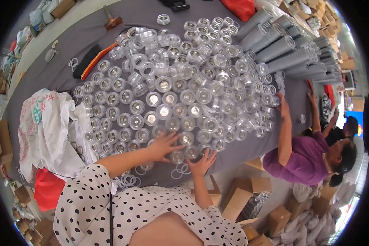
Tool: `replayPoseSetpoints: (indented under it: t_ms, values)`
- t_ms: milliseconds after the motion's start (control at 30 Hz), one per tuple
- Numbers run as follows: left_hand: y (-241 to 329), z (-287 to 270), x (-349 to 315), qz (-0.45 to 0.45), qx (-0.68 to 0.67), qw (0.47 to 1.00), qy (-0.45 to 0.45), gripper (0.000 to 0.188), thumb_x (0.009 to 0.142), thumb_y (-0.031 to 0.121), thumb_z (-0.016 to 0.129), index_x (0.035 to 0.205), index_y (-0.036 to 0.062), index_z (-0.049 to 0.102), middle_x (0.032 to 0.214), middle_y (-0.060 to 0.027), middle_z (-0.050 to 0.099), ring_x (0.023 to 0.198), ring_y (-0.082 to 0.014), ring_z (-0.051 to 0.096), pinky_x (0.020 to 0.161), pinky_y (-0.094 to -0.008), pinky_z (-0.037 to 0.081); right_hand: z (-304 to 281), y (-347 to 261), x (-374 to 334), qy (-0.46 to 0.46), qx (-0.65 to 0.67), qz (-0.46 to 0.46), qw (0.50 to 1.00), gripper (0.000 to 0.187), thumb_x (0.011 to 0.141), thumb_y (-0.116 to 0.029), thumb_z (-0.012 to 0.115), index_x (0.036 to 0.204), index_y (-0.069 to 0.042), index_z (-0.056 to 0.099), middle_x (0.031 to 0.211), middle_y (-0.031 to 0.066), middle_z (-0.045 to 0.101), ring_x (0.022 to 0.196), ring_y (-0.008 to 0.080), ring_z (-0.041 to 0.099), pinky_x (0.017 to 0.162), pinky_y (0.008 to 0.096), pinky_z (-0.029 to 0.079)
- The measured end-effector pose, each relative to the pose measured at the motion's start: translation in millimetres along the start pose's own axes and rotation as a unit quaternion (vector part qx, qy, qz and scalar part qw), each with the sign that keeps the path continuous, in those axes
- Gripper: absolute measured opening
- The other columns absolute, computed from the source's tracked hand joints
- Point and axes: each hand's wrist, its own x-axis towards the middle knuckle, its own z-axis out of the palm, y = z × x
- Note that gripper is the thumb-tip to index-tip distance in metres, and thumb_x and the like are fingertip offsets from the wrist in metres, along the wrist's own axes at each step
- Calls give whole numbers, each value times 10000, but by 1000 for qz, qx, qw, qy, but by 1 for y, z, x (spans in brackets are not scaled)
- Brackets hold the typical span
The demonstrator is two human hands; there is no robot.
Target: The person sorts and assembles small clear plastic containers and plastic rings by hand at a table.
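Left grip (164, 147) and right grip (201, 165) are resting, fingers apart, at the near edge of many clear round containers (164, 85)

Head view, sole entry.

Grip: the left is lying spread over container tops; the right is resting with fingertips against or just beside the nearest ones. Neither is visibly clamping anything.

Location: the containers are covering the middle of a grey-draped counter (135, 16), between white plastic bags (49, 127) at left and tall grey stacks (279, 47) at far right.

Progress, by judgement: part-way. Containers at left and along the near side are standing in loose rows, apparently the ordered share. Those at far middle are lying jumbled, many tilted or on their sides, seemingly the remainder. A brush (87, 61) and a mallet (112, 23) are lying beyond, untouched. Loose clear rings (127, 180) are lying near the wearer's body. A co-worker in purple (297, 164) is standing at right, one hand (283, 107) beside the spread's edge.

Obscured: both palms are facing away from the camera; the left is hiding containers beneath it. Glare and overlap are preventing a count, and whether each container is closed cannot be told. A carton (238, 201) below the counter is showing only part of its contents. The rim is bending and darkening outer items.
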Motion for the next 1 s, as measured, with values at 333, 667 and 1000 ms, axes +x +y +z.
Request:
replayPoseSetpoints:
  t_ms: [333,667,1000]
  values:
    - [-143,-65,9,-363,22,853,374,776,686,231,660,1344,152,255,1363,-212,210,1214,-391,298,987,-476,268,6,0,-6,8,-42,8,999,984,489,-477,765,1274,-113,298,1344,284,192,1217,450,244,997,543,227]
    - [-178,-93,-5,-414,-51,882,218,917,559,180,729,1339,172,248,1129,-159,411,1064,-338,430,899,-446,365,9,-1,-8,21,-70,12,997,913,487,-444,764,1219,-119,326,1337,272,211,1199,452,262,995,540,241]
    - [-177,-100,4,-427,-16,872,240,651,568,154,702,1157,117,428,1131,-161,407,1015,-336,460,825,-422,440,8,-5,-8,34,-71,11,997,888,489,-448,764,1196,-112,345,1335,267,227,1190,446,277,997,529,247]
